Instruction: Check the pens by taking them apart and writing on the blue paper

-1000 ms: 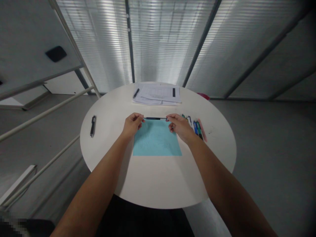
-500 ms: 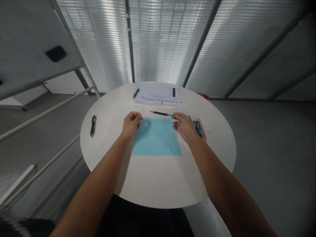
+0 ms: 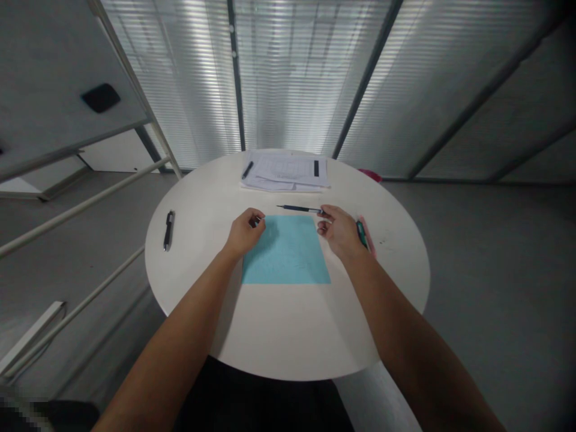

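Note:
My right hand point(image 3: 341, 232) pinches one end of a thin dark pen point(image 3: 297, 209), which points left above the far edge of a light blue paper sheet point(image 3: 285, 253). My left hand point(image 3: 244, 232) is curled at the sheet's far left corner, its fingertips closed on a small pale piece that looks like the pen's cap point(image 3: 256, 221). Both hands hover just over the round white table point(image 3: 279, 324), about a sheet's width apart.
A black pen point(image 3: 168, 229) lies alone at the table's left side. Several coloured pens point(image 3: 363, 231) lie partly hidden behind my right hand. At the far edge rests a stack of printed papers point(image 3: 288, 173) with a pen on it. A metal frame stands to the left.
Both hands held the pen by its ends a second ago. They have pulled apart: the right hand keeps the pen and has shifted right, while the left hand stays closed near the sheet's corner.

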The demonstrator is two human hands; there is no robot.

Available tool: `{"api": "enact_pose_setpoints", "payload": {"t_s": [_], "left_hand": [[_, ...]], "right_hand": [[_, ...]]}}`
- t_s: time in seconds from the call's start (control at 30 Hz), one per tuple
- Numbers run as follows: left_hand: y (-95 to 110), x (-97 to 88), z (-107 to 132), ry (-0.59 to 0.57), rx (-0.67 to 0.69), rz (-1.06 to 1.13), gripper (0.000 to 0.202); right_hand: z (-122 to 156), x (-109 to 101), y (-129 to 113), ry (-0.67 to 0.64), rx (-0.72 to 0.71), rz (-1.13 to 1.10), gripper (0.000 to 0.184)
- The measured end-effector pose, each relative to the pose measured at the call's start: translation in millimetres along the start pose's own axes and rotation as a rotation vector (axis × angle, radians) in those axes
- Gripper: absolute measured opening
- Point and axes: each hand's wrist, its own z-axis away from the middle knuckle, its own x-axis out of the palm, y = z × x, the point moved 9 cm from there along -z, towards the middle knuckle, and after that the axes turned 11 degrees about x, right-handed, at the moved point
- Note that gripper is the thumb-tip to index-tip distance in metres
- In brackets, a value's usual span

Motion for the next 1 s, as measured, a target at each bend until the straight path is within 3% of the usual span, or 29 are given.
{"api": "enact_pose_setpoints", "payload": {"t_s": [0.2,0.4,1.0], "left_hand": [[0.6,-0.5,0.1,-0.010,-0.005,-0.034,0.014],[2.4,1.7,0.1,-0.054,0.006,-0.076,0.013],[25.5,21.3,4.8,-0.327,0.174,-0.271,0.027]], "right_hand": [[-2.1,-2.5,4.2,0.052,0.050,-0.076,0.012],[-2.8,-0.8,4.8,0.016,0.042,-0.085,0.010],[5.1,19.1,-12.2,-0.067,-0.243,0.166,0.027]]}}
